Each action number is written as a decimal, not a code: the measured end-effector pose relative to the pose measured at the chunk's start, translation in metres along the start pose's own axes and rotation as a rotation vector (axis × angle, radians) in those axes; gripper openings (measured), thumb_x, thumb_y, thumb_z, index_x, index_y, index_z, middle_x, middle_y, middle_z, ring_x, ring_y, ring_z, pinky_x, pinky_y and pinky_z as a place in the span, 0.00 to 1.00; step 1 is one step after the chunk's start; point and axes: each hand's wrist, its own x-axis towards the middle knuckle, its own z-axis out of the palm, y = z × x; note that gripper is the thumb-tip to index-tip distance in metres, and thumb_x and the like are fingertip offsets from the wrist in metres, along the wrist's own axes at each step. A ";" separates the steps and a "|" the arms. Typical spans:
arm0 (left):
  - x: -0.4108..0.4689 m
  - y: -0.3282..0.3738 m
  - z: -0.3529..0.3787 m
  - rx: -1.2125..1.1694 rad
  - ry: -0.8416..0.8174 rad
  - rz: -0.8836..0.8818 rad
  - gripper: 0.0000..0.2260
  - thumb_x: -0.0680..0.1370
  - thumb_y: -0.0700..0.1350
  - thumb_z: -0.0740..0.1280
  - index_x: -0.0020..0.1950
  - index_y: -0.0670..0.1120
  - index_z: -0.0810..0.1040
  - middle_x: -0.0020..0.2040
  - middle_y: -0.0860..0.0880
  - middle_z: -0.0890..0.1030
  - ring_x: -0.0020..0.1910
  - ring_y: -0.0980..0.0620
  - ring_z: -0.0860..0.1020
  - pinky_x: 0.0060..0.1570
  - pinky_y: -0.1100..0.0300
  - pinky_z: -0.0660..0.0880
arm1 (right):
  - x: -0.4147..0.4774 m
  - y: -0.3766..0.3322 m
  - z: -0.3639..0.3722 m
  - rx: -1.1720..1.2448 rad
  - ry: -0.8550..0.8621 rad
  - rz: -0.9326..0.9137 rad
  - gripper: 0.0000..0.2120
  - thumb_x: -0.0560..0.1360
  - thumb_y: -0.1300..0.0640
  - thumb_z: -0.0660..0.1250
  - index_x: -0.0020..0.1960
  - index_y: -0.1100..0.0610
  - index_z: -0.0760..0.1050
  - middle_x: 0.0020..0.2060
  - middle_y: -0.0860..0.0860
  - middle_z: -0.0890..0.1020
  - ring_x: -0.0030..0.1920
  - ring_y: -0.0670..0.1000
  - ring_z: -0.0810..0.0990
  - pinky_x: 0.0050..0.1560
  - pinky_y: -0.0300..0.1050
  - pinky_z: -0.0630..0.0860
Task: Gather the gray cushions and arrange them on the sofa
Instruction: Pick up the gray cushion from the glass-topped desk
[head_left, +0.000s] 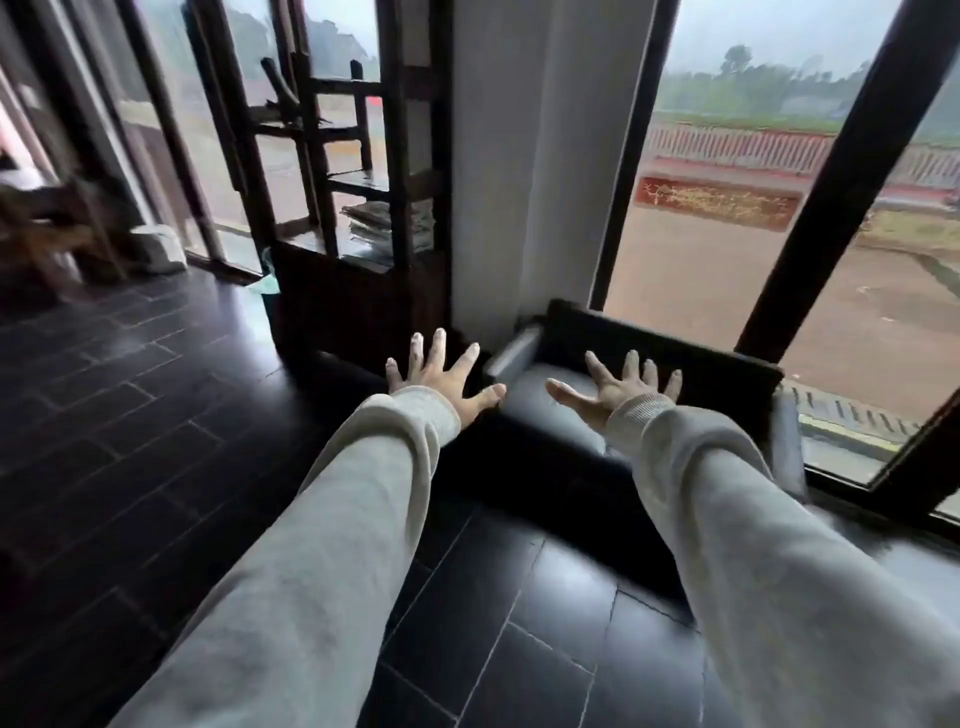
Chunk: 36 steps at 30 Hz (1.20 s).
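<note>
A dark wooden sofa (675, 358) stands under the window at the right. A gray seat cushion (550, 410) lies on it, and a gray bolster-like cushion (511, 356) leans at its left arm. Another gray cushion (787, 447) shows at the sofa's right end. My left hand (441, 379) is stretched out with fingers spread, over the floor just left of the sofa. My right hand (623, 384) is spread above the seat cushion. Neither hand holds anything. Both arms are in light gray sleeves.
A dark wooden shelf unit (358, 208) with stacked papers (389, 223) stands left of a white pillar (540, 156). Dark glossy floor tiles (130, 415) spread to the left. Wooden furniture (52, 223) and a white bag (158, 249) sit far left.
</note>
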 end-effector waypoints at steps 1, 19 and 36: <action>-0.014 -0.016 0.009 0.007 -0.043 -0.049 0.36 0.76 0.75 0.52 0.82 0.64 0.49 0.84 0.49 0.39 0.81 0.44 0.36 0.76 0.34 0.41 | -0.002 -0.006 0.011 -0.048 -0.039 -0.064 0.49 0.67 0.16 0.44 0.83 0.37 0.46 0.84 0.57 0.47 0.83 0.61 0.44 0.78 0.68 0.35; -0.468 -0.250 0.082 -0.230 -0.137 -1.143 0.36 0.77 0.73 0.52 0.82 0.65 0.43 0.83 0.49 0.35 0.80 0.41 0.33 0.76 0.34 0.42 | -0.283 -0.240 0.188 -0.361 -0.446 -0.968 0.43 0.72 0.20 0.51 0.83 0.35 0.46 0.84 0.57 0.45 0.83 0.60 0.44 0.79 0.66 0.39; -1.036 -0.359 0.086 -0.440 0.214 -1.945 0.40 0.75 0.76 0.54 0.81 0.66 0.41 0.84 0.48 0.38 0.82 0.40 0.39 0.75 0.32 0.48 | -0.850 -0.391 0.323 -0.593 -0.487 -1.812 0.43 0.72 0.21 0.52 0.82 0.34 0.47 0.84 0.56 0.45 0.83 0.60 0.44 0.79 0.66 0.39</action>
